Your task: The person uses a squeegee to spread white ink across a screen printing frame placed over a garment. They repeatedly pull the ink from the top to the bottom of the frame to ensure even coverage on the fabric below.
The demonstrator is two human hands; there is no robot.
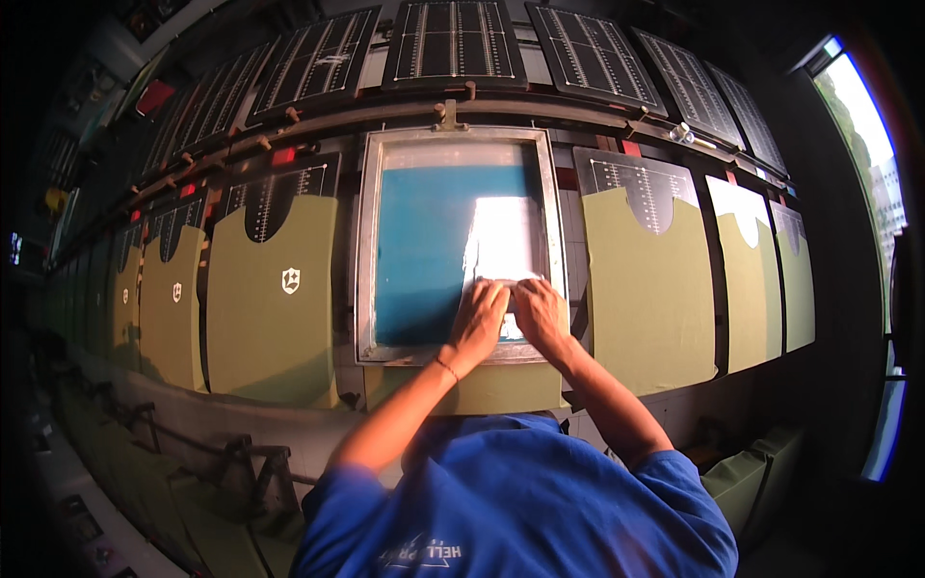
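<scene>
A screen-printing frame (366,250) with metal edges and a blue mesh (424,241) lies in front of me over an olive-green fabric panel (462,389), whose near end shows below it. My left hand (479,323) and my right hand (541,313) are side by side over the lower right of the mesh. Both are closed on what appears to be a squeegee (512,295), mostly hidden under the fingers. Bright glare covers the mesh just beyond the hands.
Olive shirt panels (273,289) on dark boards line both sides; those on the left bear a white shield print (290,280). One more panel (651,299) is right of the frame. A rail with a clamp (449,117) and black ruled boards (453,43) stand beyond.
</scene>
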